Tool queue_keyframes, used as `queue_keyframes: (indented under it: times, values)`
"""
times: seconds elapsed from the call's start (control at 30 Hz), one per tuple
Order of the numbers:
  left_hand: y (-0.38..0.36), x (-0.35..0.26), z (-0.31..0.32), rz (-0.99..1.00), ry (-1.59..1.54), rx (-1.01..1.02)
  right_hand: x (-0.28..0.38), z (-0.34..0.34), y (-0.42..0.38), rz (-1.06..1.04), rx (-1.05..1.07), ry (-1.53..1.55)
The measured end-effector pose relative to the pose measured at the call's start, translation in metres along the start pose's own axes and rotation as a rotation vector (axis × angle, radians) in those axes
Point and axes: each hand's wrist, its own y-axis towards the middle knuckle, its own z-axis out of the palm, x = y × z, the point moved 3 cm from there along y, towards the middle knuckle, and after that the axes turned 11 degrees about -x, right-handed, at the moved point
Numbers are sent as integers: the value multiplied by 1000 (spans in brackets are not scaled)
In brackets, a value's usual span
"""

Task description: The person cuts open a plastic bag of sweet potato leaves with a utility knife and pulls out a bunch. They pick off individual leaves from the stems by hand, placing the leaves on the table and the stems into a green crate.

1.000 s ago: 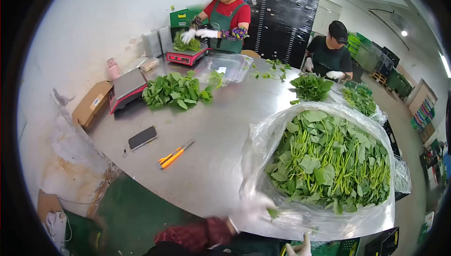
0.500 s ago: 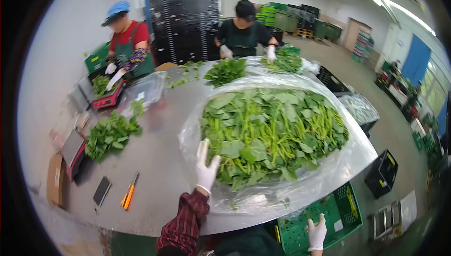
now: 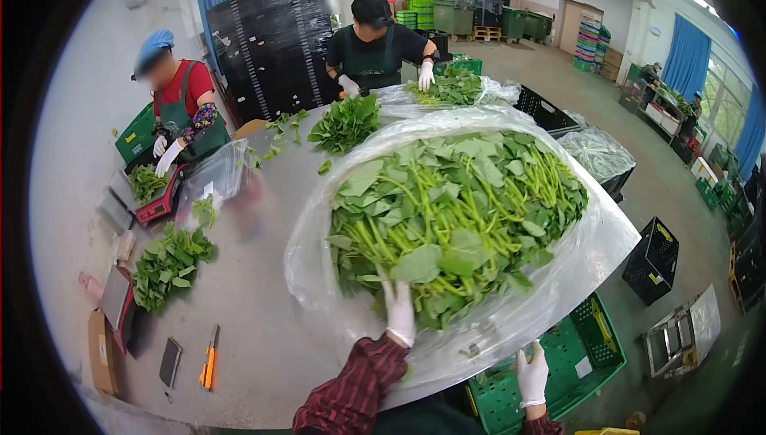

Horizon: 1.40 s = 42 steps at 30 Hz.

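Observation:
My left hand (image 3: 400,312), in a white glove, lies at the near left edge of a large heap of leafy green stems (image 3: 455,220). Its fingers are stretched out, with their tips against the leaves. The heap rests in a clear plastic bag (image 3: 311,255) spread open on the metal table (image 3: 267,307). My right hand (image 3: 532,375), also gloved, is beside the table's near edge above a green crate (image 3: 586,367). Its fingers point up, slightly apart, close to the bag's rim, and nothing shows in them.
An orange knife (image 3: 209,359), a dark phone-like device (image 3: 170,362) and a leafy bunch (image 3: 169,267) lie at left. One co-worker (image 3: 182,104) handles greens at a red scale (image 3: 159,200); another (image 3: 373,48) stands across the table. A black crate (image 3: 650,261) is at right.
My left hand has moved right and down, onto the heap's near edge. My right hand has risen slightly toward the bag's rim. The view has shifted, and the heap looks larger with the bag's rim raised.

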Motion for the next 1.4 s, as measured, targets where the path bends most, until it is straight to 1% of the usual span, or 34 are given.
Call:
queue_keyframes:
  times: [0.03, 0.07, 0.13, 0.2, 0.23, 0.27, 0.33, 0.37, 0.43, 0.47, 0.53, 0.6, 0.67, 0.7, 0.73, 0.77, 0.8, 0.9, 0.93, 1.0, 1.03, 1.07, 1.1, 1.13, 1.17, 1.27, 1.33, 1.37, 1.4]
  values:
    - [-11, -4, 21, 156, 138, 52, -6, -5, 7, 33, -1, -10]
    - [-14, 2, 40, 171, 167, 68, -10, -14, 13, 68, -7, -24]
    - [-17, -2, 73, -26, 45, 43, -4, -25, 16, 75, -20, -47]
    - [-1, 10, 85, 30, 68, 114, 0, -24, 14, 36, -9, -51]
    - [4, 7, 89, 29, 80, 170, 11, -23, 14, 78, 23, -22]
    - [7, 2, 88, 4, 148, 174, 18, -19, 15, 28, 23, -9]
    - [12, -12, 75, -72, 241, 291, 41, -13, 14, -82, 17, 12]
    - [9, -27, 68, -160, 214, 379, 57, -14, 20, -85, 11, 9]
    - [7, -50, 38, -22, 318, 414, 94, -15, 26, -175, 119, 88]
    - [8, -54, 18, 40, 369, 436, 112, -17, 30, -182, 117, 85]
    - [-11, -84, -20, 459, 752, 391, 146, -15, 37, -197, 220, 160]
    - [-25, -85, -67, 470, 1055, 400, 165, 0, 54, -454, 114, 118]
    - [-32, -77, -116, 626, 1408, 470, 202, 8, 71, -657, 34, 33]
    - [-38, -77, -132, 628, 1406, 472, 213, 17, 82, -698, 17, -4]
    - [-42, -78, -143, 687, 1306, 443, 225, 26, 95, -739, -6, -40]
    - [-44, -80, -150, 748, 1204, 416, 240, 33, 105, -715, -18, -118]
    - [-49, -83, -149, 754, 1197, 422, 253, 39, 115, -690, -27, -197]
    - [-78, -106, -141, 715, 1074, 175, 268, 61, 145, -614, -74, -314]
    - [-88, -108, -137, 723, 1071, 175, 265, 68, 153, -616, -81, -310]
    - [-103, -108, -132, 670, 967, 252, 260, 73, 166, -507, -106, -425]
    - [-109, -106, -134, 674, 966, 252, 261, 74, 175, -415, 34, -504]
    - [-116, -103, -135, 671, 958, 293, 265, 74, 179, -417, 69, -533]
    - [-121, -99, -136, 667, 948, 333, 271, 75, 185, -436, 149, -570]
    - [-125, -97, -137, 665, 948, 331, 273, 78, 188, -451, 233, -606]
    - [-128, -96, -137, 653, 923, 340, 273, 80, 188, -451, 236, -607]
    - [-132, -99, -140, 645, 895, 337, 277, 91, 190, -529, 192, -673]
    - [-133, -103, -144, 626, 893, 338, 272, 92, 185, -511, -17, -566]
    - [-133, -105, -147, 625, 892, 333, 270, 92, 182, -594, -113, -500]
    - [-133, -108, -148, 609, 880, 323, 264, 92, 183, -598, -112, -502]
